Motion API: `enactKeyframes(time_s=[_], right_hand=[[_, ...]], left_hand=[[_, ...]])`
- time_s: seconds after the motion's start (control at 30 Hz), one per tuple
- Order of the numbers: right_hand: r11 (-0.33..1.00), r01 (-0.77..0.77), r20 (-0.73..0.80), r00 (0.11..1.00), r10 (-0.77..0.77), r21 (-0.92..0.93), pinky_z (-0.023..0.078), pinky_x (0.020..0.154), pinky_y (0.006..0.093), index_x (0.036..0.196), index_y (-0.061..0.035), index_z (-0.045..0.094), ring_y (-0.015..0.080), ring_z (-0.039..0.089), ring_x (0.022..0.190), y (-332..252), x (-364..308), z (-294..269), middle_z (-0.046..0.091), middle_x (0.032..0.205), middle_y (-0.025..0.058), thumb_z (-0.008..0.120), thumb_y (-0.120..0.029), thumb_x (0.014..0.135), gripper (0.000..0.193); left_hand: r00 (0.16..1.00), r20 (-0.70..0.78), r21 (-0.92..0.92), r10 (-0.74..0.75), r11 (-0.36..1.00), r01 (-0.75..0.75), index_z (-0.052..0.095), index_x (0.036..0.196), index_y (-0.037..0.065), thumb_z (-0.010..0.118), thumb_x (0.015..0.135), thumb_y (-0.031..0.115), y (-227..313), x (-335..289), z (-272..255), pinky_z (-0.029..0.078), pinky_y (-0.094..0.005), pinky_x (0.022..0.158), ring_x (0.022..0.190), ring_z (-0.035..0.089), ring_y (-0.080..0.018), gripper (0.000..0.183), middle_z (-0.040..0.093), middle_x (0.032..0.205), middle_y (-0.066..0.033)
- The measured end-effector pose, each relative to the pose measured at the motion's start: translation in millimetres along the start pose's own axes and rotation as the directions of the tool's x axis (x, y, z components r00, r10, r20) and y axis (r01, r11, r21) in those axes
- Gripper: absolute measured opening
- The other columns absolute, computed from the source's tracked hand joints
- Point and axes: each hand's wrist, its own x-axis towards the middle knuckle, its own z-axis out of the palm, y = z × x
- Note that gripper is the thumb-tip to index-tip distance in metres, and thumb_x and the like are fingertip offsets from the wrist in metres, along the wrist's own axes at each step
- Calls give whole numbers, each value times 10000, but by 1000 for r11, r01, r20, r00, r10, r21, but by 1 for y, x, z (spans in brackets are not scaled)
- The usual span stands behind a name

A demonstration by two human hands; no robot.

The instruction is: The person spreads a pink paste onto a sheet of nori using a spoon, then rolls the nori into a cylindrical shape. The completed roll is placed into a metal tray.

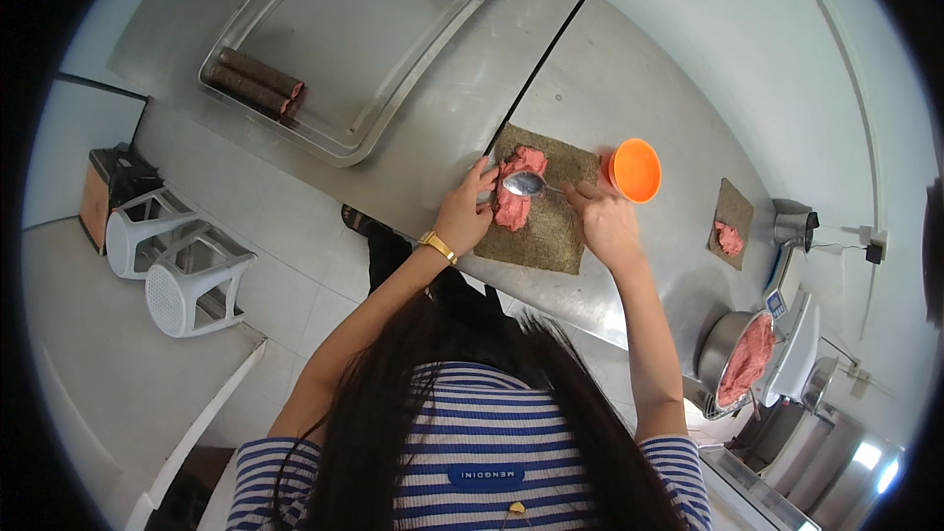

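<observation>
A greenish-brown seaweed sheet lies flat on the steel table in front of me. Pink meat paste forms a rough strip along its left side. My right hand is closed round the handle of a metal spoon, whose bowl rests on the paste. At the sheet's left edge, my left hand has its fingers apart, the tips at the edge beside the paste. An orange cup stands just beyond my right hand, at the sheet's right corner.
Two dark rolls lie in a clear-walled tray at the far left. Rightward are a second seaweed sheet with paste, a metal pot of pink paste and a scale. White stools stand on the floor at left.
</observation>
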Motion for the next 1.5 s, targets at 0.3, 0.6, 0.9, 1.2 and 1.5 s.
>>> enactKeyframes(time_s=[0.3, 0.6, 0.9, 1.2, 1.5], right_hand=[[998, -52, -38, 998, 51, -38, 514, 576, 365, 989, -63, 669, 254, 643, 687, 1, 22, 9, 612, 851, 65, 562, -47, 748, 264], [902, -396, 90, 918, 386, 171, 509, 598, 460, 910, -59, 651, 339, 649, 683, -7, 12, -11, 658, 773, 170, 554, -94, 815, 140], [844, -514, 164, 856, 491, 156, 542, 616, 467, 852, -35, 594, 359, 670, 709, -68, 10, 16, 651, 821, 201, 512, -94, 807, 110], [970, -214, -142, 963, 230, 116, 527, 650, 389, 881, -40, 666, 257, 643, 767, -2, 5, -29, 643, 886, 89, 577, -95, 789, 139], [983, 15, -129, 991, -39, -184, 530, 665, 347, 993, -46, 664, 206, 623, 814, 4, 32, -10, 617, 877, 40, 582, -51, 740, 266]], left_hand=[[1000, 10, 26, -18, 1000, 17, 248, 1442, 44, 549, 785, -62, 9, -1, -2, 548, -310, 859, 1192, 549, -235, 731, 501, 1379, -101], [998, 33, -216, -45, 975, 51, 243, 1443, 27, 566, 798, -56, -2, 17, 3, 453, -333, 973, 1238, 495, -249, 726, 458, 1403, -157], [1000, 30, -208, 1, 978, 6, 269, 1419, -17, 556, 793, -61, -17, 24, 3, 415, -337, 1012, 1238, 500, -257, 690, 470, 1381, -191], [998, -26, -241, 59, 968, -64, 298, 1395, -27, 533, 788, -35, -27, 30, 3, 447, -321, 976, 1193, 551, -247, 651, 529, 1330, -190], [999, -3, -311, 41, 950, -40, 238, 1418, -34, 496, 793, -88, -22, 33, 2, 419, -329, 1008, 1220, 522, -253, 678, 482, 1370, -205]])
